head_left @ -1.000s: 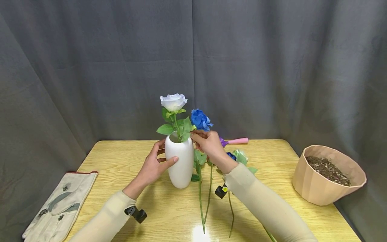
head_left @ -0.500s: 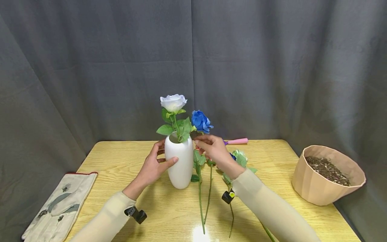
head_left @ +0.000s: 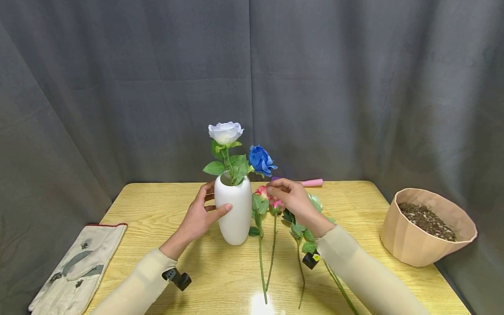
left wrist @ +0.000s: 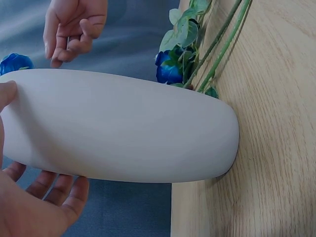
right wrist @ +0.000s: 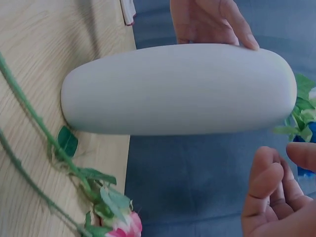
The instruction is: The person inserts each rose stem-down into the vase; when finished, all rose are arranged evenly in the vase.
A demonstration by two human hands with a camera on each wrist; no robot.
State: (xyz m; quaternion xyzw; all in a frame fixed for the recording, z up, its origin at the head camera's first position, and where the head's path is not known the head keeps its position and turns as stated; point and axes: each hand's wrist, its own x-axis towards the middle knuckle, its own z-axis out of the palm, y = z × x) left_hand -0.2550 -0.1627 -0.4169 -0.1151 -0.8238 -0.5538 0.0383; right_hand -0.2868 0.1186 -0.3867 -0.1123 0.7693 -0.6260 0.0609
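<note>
A tall white vase (head_left: 235, 214) stands upright on the table, its far side and near side held by my left hand (head_left: 201, 214), thumb on the front. A white rose (head_left: 225, 134) rises from its mouth. Leaning out over the right rim is a blue rose (head_left: 261, 160); its stem's lower part is hidden. My right hand (head_left: 294, 200) hovers to the right of the vase, apart from it. In the right wrist view, the fingers (right wrist: 264, 182) of that hand are loosely bent with nothing between them.
Two pink roses (head_left: 277, 206) lie right of the vase, stems toward the near edge. More stems (head_left: 340, 288) lie under the right forearm. A pink-handled tool (head_left: 313, 183) is at the back, a soil-filled pot (head_left: 401, 236) at right, gloves (head_left: 80, 267) at left.
My right hand has let go of the blue rose and drawn back to the right and slightly down. The left hand and the vase have stayed put.
</note>
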